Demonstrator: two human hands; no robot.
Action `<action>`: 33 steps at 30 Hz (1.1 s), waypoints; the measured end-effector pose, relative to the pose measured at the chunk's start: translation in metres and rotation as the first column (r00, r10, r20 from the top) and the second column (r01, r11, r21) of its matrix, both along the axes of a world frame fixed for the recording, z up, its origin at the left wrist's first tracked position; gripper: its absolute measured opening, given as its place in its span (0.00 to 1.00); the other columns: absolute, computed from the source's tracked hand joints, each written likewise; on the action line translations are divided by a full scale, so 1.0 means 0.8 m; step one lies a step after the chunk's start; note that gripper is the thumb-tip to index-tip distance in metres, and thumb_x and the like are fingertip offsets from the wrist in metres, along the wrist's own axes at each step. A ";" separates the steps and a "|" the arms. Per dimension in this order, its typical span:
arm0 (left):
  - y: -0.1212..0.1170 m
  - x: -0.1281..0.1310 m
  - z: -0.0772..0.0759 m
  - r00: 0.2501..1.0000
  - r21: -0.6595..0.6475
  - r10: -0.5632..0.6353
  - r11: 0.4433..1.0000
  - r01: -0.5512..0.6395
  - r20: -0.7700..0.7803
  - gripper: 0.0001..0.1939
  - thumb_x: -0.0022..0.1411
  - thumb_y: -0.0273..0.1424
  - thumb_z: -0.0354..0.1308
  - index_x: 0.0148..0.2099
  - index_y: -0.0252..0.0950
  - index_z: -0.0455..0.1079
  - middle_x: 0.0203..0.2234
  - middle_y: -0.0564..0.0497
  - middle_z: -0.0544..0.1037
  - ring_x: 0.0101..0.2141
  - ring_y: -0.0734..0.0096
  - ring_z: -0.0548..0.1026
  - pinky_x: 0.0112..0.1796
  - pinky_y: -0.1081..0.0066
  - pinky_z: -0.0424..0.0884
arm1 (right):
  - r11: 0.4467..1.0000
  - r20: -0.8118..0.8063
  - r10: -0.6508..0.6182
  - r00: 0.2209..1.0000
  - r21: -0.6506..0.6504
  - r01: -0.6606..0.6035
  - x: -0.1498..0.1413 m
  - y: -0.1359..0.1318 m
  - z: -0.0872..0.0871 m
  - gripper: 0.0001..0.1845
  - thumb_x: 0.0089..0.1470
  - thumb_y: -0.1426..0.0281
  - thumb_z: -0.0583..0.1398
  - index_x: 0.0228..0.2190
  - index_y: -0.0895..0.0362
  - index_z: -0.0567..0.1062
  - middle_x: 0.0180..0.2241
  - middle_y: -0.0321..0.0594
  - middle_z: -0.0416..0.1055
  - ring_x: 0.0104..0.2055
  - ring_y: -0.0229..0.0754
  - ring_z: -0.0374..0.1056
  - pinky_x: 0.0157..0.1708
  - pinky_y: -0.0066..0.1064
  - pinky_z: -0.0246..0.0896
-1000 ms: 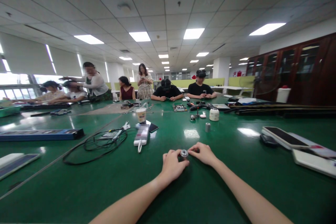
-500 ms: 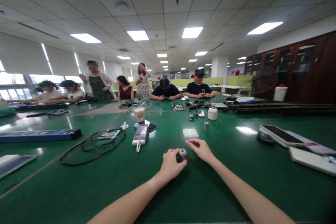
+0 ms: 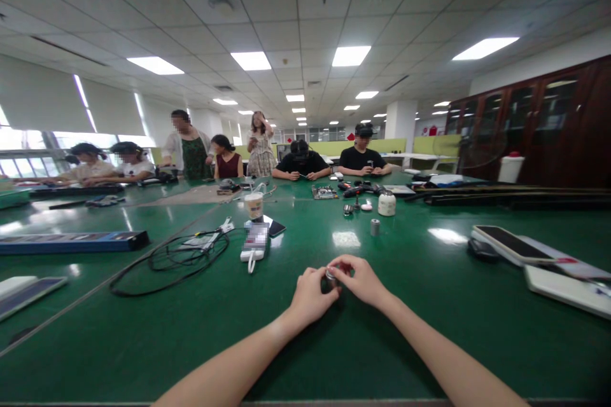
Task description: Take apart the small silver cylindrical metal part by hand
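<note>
My left hand [image 3: 311,294] and my right hand [image 3: 362,279] meet on the green table [image 3: 382,331], both curled round a small silver metal cylinder [image 3: 330,275]. The left hand's fingers wrap its left side and the right hand's fingertips pinch its top. Only a sliver of the part shows between the fingers. Farther back on the table stands another small grey cylinder [image 3: 375,226], apart from both hands.
A black coiled cable [image 3: 176,261] and a white charger [image 3: 254,245] lie left of my hands. Phones and tablets [image 3: 513,243] lie at the right. A paper cup [image 3: 254,205], a white jar [image 3: 386,203] and tools sit farther back. Several people sit or stand along the far side.
My right hand had lifted off the cylinder half a second ago and has come back onto it. A standing person at the far left has walked to the right.
</note>
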State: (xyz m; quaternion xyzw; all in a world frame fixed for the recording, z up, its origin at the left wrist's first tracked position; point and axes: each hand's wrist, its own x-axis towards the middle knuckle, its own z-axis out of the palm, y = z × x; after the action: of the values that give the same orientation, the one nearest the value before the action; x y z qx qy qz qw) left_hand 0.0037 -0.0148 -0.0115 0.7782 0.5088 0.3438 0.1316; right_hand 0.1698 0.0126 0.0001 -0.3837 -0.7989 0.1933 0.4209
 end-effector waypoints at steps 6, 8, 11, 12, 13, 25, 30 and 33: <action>-0.003 0.001 0.006 1.000 -0.005 -0.006 1.000 0.006 0.000 0.12 0.55 0.32 0.62 0.43 0.38 0.75 0.35 0.48 0.80 0.41 0.55 0.74 0.42 0.62 0.69 | 0.997 -0.017 -0.070 0.997 -0.015 0.070 -0.002 0.001 -0.002 0.20 0.59 0.57 0.57 0.21 0.56 0.71 0.20 0.34 0.69 0.23 0.37 0.62 0.25 0.27 0.54; -0.005 0.001 0.007 1.000 -0.004 -0.011 1.000 0.011 0.002 0.10 0.55 0.32 0.62 0.42 0.38 0.75 0.35 0.49 0.80 0.41 0.56 0.74 0.42 0.63 0.69 | 0.995 -0.030 -0.100 0.994 -0.014 0.100 -0.002 0.002 -0.002 0.23 0.60 0.56 0.55 0.19 0.56 0.69 0.18 0.33 0.66 0.22 0.36 0.60 0.24 0.28 0.52; -0.005 0.001 0.007 1.000 -0.006 -0.017 1.000 0.017 0.004 0.10 0.56 0.32 0.62 0.41 0.39 0.75 0.34 0.50 0.80 0.40 0.57 0.74 0.41 0.64 0.69 | 0.993 -0.045 -0.116 0.992 -0.020 0.116 -0.001 0.001 0.000 0.22 0.60 0.56 0.55 0.21 0.56 0.71 0.18 0.33 0.65 0.21 0.36 0.59 0.23 0.27 0.51; -0.005 0.000 0.006 1.000 -0.007 -0.018 1.000 0.018 0.005 0.10 0.56 0.32 0.62 0.41 0.38 0.75 0.34 0.50 0.80 0.40 0.57 0.74 0.41 0.64 0.69 | 0.993 -0.046 -0.113 0.993 -0.024 0.112 -0.001 0.001 0.000 0.19 0.59 0.57 0.56 0.24 0.56 0.73 0.19 0.33 0.66 0.21 0.36 0.60 0.23 0.27 0.51; -0.004 0.000 0.005 1.000 -0.009 -0.017 1.000 0.017 0.005 0.10 0.56 0.32 0.62 0.41 0.38 0.75 0.34 0.49 0.80 0.40 0.57 0.74 0.41 0.64 0.69 | 0.994 -0.043 -0.105 0.994 -0.029 0.104 -0.001 0.000 0.001 0.17 0.58 0.58 0.57 0.27 0.56 0.75 0.19 0.33 0.66 0.22 0.37 0.60 0.22 0.27 0.51; 0.003 -0.001 -0.001 0.999 -0.008 -0.041 0.999 0.042 0.018 0.14 0.55 0.31 0.63 0.45 0.35 0.75 0.36 0.47 0.80 0.39 0.57 0.74 0.41 0.65 0.69 | 0.995 -0.038 -0.079 0.996 -0.062 0.076 -0.003 0.001 -0.002 0.11 0.51 0.62 0.63 0.30 0.58 0.79 0.17 0.32 0.65 0.20 0.35 0.60 0.21 0.26 0.50; 0.004 -0.001 -0.002 0.998 -0.005 -0.057 0.998 0.057 0.027 0.17 0.55 0.30 0.63 0.48 0.36 0.74 0.39 0.48 0.81 0.40 0.57 0.74 0.42 0.64 0.68 | 0.995 -0.047 -0.084 0.995 -0.063 0.081 -0.002 0.003 -0.003 0.13 0.51 0.61 0.62 0.27 0.59 0.78 0.18 0.34 0.67 0.20 0.36 0.60 0.21 0.26 0.50; 0.004 -0.001 -0.002 0.998 -0.008 -0.061 0.998 0.061 0.027 0.18 0.55 0.30 0.63 0.49 0.36 0.74 0.38 0.48 0.81 0.40 0.57 0.74 0.42 0.64 0.68 | 0.996 -0.044 -0.062 0.997 -0.066 0.059 -0.001 0.002 -0.001 0.12 0.52 0.63 0.62 0.27 0.59 0.80 0.19 0.36 0.70 0.20 0.36 0.60 0.21 0.26 0.50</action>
State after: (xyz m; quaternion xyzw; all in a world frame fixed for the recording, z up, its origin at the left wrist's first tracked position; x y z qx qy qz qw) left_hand 0.0028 -0.0120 -0.0130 0.7882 0.4845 0.3477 0.1520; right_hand 0.1690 0.0140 -0.0010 -0.4165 -0.7704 0.2152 0.4320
